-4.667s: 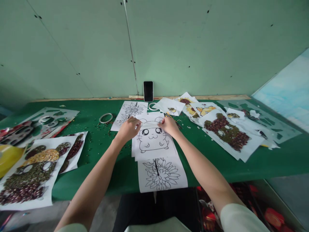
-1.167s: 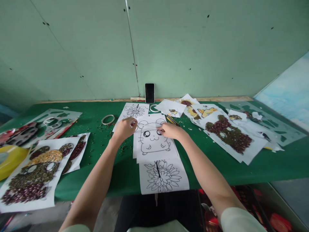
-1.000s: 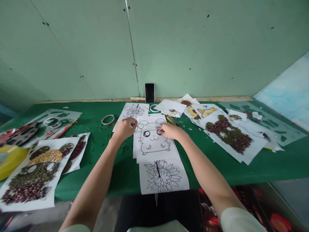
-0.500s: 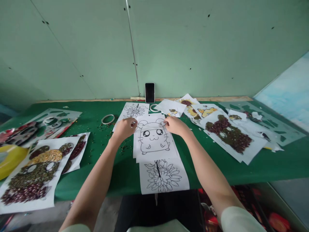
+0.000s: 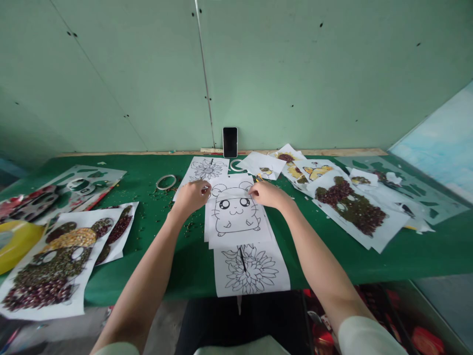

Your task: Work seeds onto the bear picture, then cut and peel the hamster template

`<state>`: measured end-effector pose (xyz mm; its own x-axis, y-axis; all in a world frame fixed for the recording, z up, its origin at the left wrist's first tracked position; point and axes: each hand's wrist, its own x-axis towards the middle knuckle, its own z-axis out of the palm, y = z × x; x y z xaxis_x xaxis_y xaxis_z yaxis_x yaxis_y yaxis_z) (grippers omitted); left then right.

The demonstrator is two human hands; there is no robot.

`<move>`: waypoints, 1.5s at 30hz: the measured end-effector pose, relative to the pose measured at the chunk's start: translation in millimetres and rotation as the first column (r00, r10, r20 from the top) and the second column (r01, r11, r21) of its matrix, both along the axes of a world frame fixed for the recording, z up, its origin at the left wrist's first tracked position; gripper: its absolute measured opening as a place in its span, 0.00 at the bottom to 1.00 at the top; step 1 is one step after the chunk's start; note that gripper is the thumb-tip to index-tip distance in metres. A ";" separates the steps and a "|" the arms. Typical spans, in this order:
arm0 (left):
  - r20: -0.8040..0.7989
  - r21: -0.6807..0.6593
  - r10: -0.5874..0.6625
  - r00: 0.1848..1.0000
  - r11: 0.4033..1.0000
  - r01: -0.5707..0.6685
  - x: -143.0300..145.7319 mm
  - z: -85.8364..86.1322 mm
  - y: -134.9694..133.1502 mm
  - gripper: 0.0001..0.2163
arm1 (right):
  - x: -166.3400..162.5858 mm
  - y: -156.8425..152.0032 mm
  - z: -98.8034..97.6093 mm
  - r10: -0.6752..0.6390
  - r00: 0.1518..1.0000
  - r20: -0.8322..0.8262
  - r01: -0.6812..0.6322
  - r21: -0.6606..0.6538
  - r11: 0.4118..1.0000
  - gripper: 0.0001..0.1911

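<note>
A hamster line drawing [image 5: 236, 222] on white paper lies in front of me on top of other sheets. My left hand [image 5: 195, 193] is pinched closed at its upper left corner, by one ear. At the upper right corner, my right hand [image 5: 268, 193] is also closed, thumb against fingers. A faint pale band seems to run between the two hands across the hamster's forehead; what the fingertips grip is too small to make out. Below the hamster, a flower line drawing [image 5: 251, 271] hangs over the table's front edge. Another flower drawing [image 5: 207, 168] lies behind my left hand.
Tape rings [image 5: 166, 182] and scattered seeds lie left of the sheets. A phone [image 5: 230, 142] leans on the back wall. Seed-covered pictures lie at left [image 5: 61, 264] and right [image 5: 351, 207]. A yellow tape roll [image 5: 22, 241] sits at the left edge.
Almost nothing differs. Both hands stay pinched at the upper corners of the hamster drawing; the view has shifted very slightly.
</note>
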<state>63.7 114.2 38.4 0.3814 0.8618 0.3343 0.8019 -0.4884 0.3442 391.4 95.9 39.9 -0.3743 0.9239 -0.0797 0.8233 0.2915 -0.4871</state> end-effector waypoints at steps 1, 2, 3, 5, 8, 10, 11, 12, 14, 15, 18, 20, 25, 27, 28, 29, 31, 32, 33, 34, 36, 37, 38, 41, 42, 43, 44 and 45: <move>0.005 0.009 -0.003 1.000 1.000 0.003 -0.4 -0.9 0.5 0.10 | -2.9 -0.8 -0.7 0.042 0.999 -0.017 -0.042 -0.010 0.999 0.21; 0.011 0.018 -0.006 1.000 1.000 0.006 -0.6 -1.7 0.9 0.10 | -6.1 -1.9 -1.5 0.073 0.997 -0.023 -0.074 -0.023 0.997 0.22; 0.019 0.027 -0.008 1.000 1.000 0.008 -0.9 -2.4 1.1 0.09 | -9.3 -3.2 -2.1 0.092 0.996 -0.018 -0.093 -0.040 0.995 0.23; 0.036 0.045 -0.014 0.999 0.999 0.013 -1.0 -3.1 1.2 0.09 | -15.5 -6.1 -2.7 0.104 0.995 0.008 -0.103 -0.088 0.991 0.24; 0.053 0.057 -0.022 0.998 0.998 0.019 -0.6 -2.3 0.5 0.09 | -21.8 -9.5 -2.0 0.111 0.993 0.029 -0.105 -0.146 0.984 0.26; 0.062 0.056 -0.030 0.998 0.998 0.026 -0.1 -1.0 -0.3 0.09 | -23.4 -10.6 -0.9 0.113 0.993 0.025 -0.108 -0.157 0.982 0.27; 0.070 0.059 -0.034 0.997 0.998 0.030 0.1 -0.4 -0.7 0.09 | -23.6 -10.8 -0.4 0.116 0.993 0.023 -0.111 -0.160 0.981 0.27; 0.080 0.064 -0.038 0.996 0.997 0.033 0.3 0.0 -1.1 0.09 | -23.6 -11.0 0.1 0.119 0.993 0.022 -0.114 -0.162 0.980 0.28; 0.101 0.079 -0.044 0.994 0.996 0.036 0.6 0.3 -1.5 0.10 | -23.7 -11.4 0.6 0.124 0.992 0.026 -0.118 -0.154 0.981 0.28; 0.108 0.087 -0.046 0.993 0.996 0.037 0.7 0.1 -1.5 0.10 | -24.0 -11.6 0.6 0.126 0.992 0.029 -0.121 -0.146 0.982 0.28; 0.111 0.101 -0.052 0.992 0.994 0.040 0.7 -0.9 -1.0 0.09 | -25.8 -12.1 -0.8 0.137 0.990 0.034 -0.132 -0.120 0.984 0.28; 0.115 0.110 -0.052 0.992 0.993 0.039 0.8 -1.6 -0.8 0.10 | -27.7 -12.0 -2.5 0.144 0.989 0.038 -0.139 -0.111 0.984 0.29; 0.138 0.115 -0.057 0.989 0.992 0.041 1.8 -1.5 -1.5 0.11 | -31.8 -12.7 -4.7 0.138 0.989 0.061 -0.130 -0.121 0.984 0.28; 0.151 0.115 -0.061 0.987 0.992 0.044 2.6 -0.7 -2.3 0.11 | -33.1 -14.0 -3.6 0.136 0.989 0.061 -0.128 -0.121 0.984 0.27; 0.160 0.117 -0.064 0.985 0.992 0.045 3.2 -0.1 -2.8 0.12 | -33.7 -14.8 -2.7 0.132 0.989 0.063 -0.124 -0.123 0.985 0.27; 0.171 0.120 -0.067 0.983 0.992 0.047 3.8 0.5 -3.3 0.12 | -34.2 -15.6 -1.7 0.128 0.990 0.063 -0.120 -0.125 0.985 0.27; 0.197 0.132 -0.076 0.977 0.990 0.051 4.9 1.8 -4.2 0.12 | -35.0 -16.9 0.3 0.122 0.991 0.059 -0.113 -0.134 0.985 0.27; 0.212 0.139 -0.081 0.974 0.989 0.052 5.5 2.3 -4.5 0.12 | -35.3 -17.3 1.0 0.120 0.991 0.054 -0.112 -0.137 0.984 0.28; 0.228 0.147 -0.086 0.970 0.988 0.053 6.0 2.8 -4.8 0.12 | -35.6 -17.5 1.5 0.119 0.992 0.049 -0.111 -0.139 0.984 0.28; 0.243 0.153 -0.089 0.966 0.987 0.053 6.4 3.2 -5.0 0.12 | -35.7 -17.4 1.6 0.118 0.992 0.044 -0.111 -0.141 0.984 0.28; 0.268 0.163 -0.093 0.959 0.985 0.050 6.9 3.6 -5.2 0.12 | -35.6 -16.7 0.6 0.119 0.992 0.037 -0.113 -0.142 0.983 0.29; 0.276 0.165 -0.093 0.957 0.985 0.048 7.0 3.7 -5.3 0.12 | -35.3 -16.1 -0.4 0.121 0.992 0.032 -0.115 -0.142 0.983 0.29; 0.281 0.165 -0.092 0.955 0.985 0.047 7.1 3.7 -5.4 0.12 | -34.9 -15.4 -1.8 0.121 0.992 0.024 -0.116 -0.143 0.983 0.29; 0.274 0.156 -0.081 0.958 0.987 0.039 7.1 3.7 -5.9 0.12 | -33.1 -13.4 -5.9 0.106 0.994 0.002 -0.105 -0.166 0.980 0.29; 0.272 0.156 -0.077 0.959 0.987 0.035 7.1 3.6 -6.2 0.12 | -32.5 -12.9 -6.9 0.098 0.995 -0.002 -0.097 -0.176 0.980 0.29; 0.271 0.159 -0.074 0.960 0.987 0.031 7.3 3.5 -6.6 0.13 | -32.1 -12.6 -7.4 0.090 0.996 -0.005 -0.090 -0.184 0.979 0.30; 0.273 0.166 -0.074 0.959 0.986 0.029 7.6 3.4 -6.9 0.13 | -31.9 -12.4 -7.4 0.086 0.996 -0.007 -0.086 -0.190 0.978 0.30; 0.276 0.174 -0.075 0.958 0.984 0.026 8.0 3.2 -7.4 0.13 | -31.8 -12.3 -7.0 0.087 0.996 -0.008 -0.087 -0.192 0.978 0.30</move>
<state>71.7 106.8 41.6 0.2930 0.7666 0.5714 0.6573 -0.5955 0.4619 359.6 83.6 32.9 -0.4526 0.8552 -0.2526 0.7989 0.2630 -0.5409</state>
